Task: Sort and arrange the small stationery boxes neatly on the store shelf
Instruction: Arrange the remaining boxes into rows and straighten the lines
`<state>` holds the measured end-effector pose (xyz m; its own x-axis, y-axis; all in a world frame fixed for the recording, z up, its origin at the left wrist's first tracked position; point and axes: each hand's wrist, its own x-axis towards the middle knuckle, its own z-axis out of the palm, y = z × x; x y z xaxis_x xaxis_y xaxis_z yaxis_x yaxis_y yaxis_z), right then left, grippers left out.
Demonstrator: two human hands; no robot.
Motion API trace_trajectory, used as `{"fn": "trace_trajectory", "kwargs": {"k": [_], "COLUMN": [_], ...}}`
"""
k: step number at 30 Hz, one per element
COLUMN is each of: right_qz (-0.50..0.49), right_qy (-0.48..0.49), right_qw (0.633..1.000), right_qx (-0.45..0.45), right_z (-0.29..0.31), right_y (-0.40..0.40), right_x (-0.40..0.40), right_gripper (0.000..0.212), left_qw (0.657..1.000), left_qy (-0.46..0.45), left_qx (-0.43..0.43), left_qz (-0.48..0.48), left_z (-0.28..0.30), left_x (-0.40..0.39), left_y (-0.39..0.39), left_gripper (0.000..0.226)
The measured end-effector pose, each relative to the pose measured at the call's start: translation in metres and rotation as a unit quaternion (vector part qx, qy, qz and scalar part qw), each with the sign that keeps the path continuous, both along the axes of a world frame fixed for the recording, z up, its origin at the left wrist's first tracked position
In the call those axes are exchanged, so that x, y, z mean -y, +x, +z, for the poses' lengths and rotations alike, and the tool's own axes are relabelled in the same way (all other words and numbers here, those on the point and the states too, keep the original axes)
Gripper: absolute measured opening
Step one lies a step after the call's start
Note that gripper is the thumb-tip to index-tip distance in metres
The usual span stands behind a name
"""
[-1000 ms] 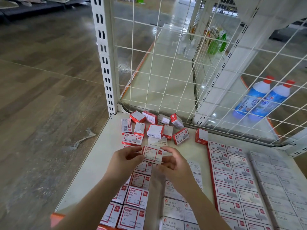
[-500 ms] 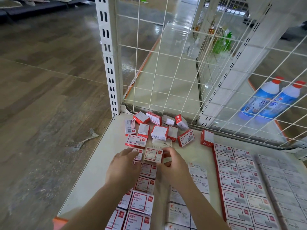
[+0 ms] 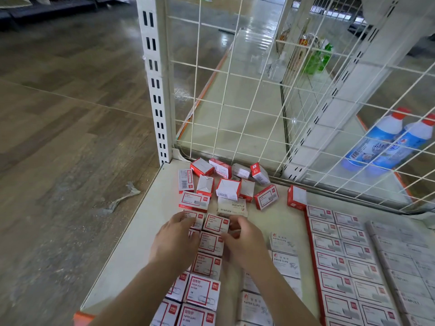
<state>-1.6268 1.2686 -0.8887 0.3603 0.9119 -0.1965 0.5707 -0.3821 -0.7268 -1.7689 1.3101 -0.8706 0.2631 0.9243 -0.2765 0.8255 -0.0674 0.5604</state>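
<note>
Sitting flat at the far end of the left column, the red-and-white box (image 3: 215,223) is now down on the shelf (image 3: 131,250) (a second ago it was lifted between both hands). The left hand (image 3: 175,241) rests fingers on the neighbouring boxes; the right hand (image 3: 243,243) curls loosely beside it, grip unclear. Right-hand rows (image 3: 339,260) look finished; the jumbled pile (image 3: 226,184) by the wire grid (image 3: 259,109) remains.

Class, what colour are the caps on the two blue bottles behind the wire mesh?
Red-orange caps, seen in the head view.

Left hand (image 3: 175,241) flat; right hand (image 3: 244,243) fingers curled
</note>
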Motion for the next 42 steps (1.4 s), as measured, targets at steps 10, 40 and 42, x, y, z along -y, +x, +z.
{"fn": "trace_trajectory", "kwargs": {"k": [10, 40, 42], "right_qz": [0.001, -0.039, -0.058], "right_qy": [0.026, 0.060, 0.062], "right_qw": [0.999, 0.997, 0.995], "right_qx": [0.046, 0.042, 0.052], "right_z": [-0.001, -0.014, -0.013], "right_y": [-0.004, 0.007, 0.013], "right_x": [0.003, 0.006, 0.006], "right_gripper": [0.016, 0.003, 0.005], "left_qw": [0.998, 0.990, 0.982], "left_qy": [-0.001, 0.022, 0.027], "left_qx": [-0.041, -0.068, -0.089], "left_qz": [-0.043, -0.122, -0.166], "left_z": [-0.002, 0.004, 0.006], "left_x": [0.001, -0.001, -0.001], "left_y": [-0.001, 0.002, 0.005], "left_gripper": [0.042, 0.046, 0.045]}}
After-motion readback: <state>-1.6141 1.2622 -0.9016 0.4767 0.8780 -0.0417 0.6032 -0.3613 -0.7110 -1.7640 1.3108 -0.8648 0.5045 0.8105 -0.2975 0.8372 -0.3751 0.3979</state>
